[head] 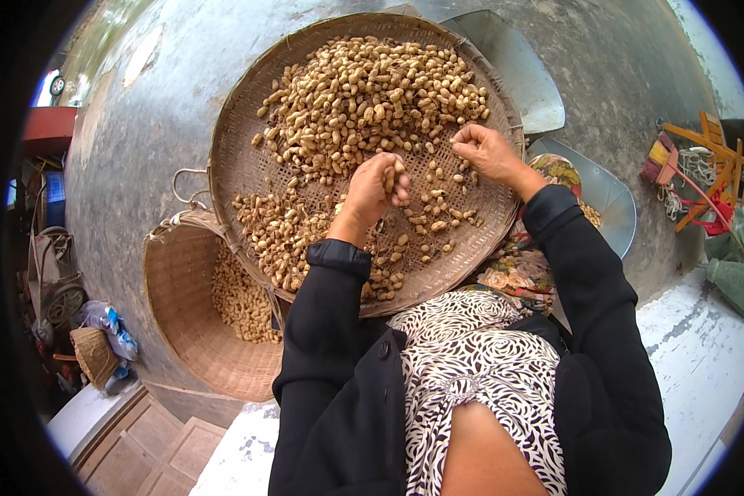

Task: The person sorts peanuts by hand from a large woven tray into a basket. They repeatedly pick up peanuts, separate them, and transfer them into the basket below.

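Note:
A round woven bamboo tray (239,124) spans the space before me, with a large heap of unshelled peanuts (372,87) on its far side. Smaller groups of peanuts lie at its near left and near right. My left hand (378,189) is above the tray's middle, fingers curled around peanuts. Over the tray's right side is my right hand (487,152), thumb and forefinger pinched on a small pale piece, seemingly a peanut. A deep woven basket (180,310) at the tray's left holds more peanuts.
Two sheet-metal pans (524,74) (614,192) sit on the concrete floor at the right, the nearer one holding some peanuts. Farther right are a wooden folding chair (713,149) and a broom (660,158). A hand cart (56,273) and a small basket (93,356) stand far left.

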A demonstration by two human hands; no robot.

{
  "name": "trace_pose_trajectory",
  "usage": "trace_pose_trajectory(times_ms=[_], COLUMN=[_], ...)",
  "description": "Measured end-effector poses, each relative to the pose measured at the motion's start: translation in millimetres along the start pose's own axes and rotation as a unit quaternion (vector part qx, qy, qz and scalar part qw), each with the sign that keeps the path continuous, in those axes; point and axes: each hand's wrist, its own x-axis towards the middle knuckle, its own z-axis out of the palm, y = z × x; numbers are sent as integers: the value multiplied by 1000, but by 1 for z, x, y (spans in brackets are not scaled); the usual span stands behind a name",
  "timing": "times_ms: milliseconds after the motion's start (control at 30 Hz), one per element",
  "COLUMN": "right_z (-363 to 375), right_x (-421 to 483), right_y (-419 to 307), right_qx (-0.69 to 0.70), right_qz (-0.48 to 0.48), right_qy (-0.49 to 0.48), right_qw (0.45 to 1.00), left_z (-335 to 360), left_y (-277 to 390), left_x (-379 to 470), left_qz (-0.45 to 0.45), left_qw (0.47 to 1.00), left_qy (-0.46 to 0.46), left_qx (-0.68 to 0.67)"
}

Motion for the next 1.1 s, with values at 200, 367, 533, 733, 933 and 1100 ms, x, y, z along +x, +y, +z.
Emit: trace_pose_trajectory(times_ms=[200,367,533,733,933,1100], right_z=[12,21,5,-5,-18,-41], right_x=[-45,-57,-39,9,20,12], right_y=[-24,-20,-14,12,26,24], right_qx=[70,43,-49,-247,102,288], right_qz=[-43,-45,-69,-141,58,102], right_qy=[-140,-111,-45,103,41,-56], right_qw=[987,992,995,953,992,951], left_z=[43,48,43,35,17,16], left_y=[-3,-37,-36,-20,-21,-21], left_x=[-24,-19,-35,-52,-26,-4], left_qz=[-121,-109,-62,-58,234,188], left_qw=[989,990,983,987,801,668], left_qy=[-70,-88,-99,-102,186,131], left_qx=[57,-31,-141,-112,519,708])
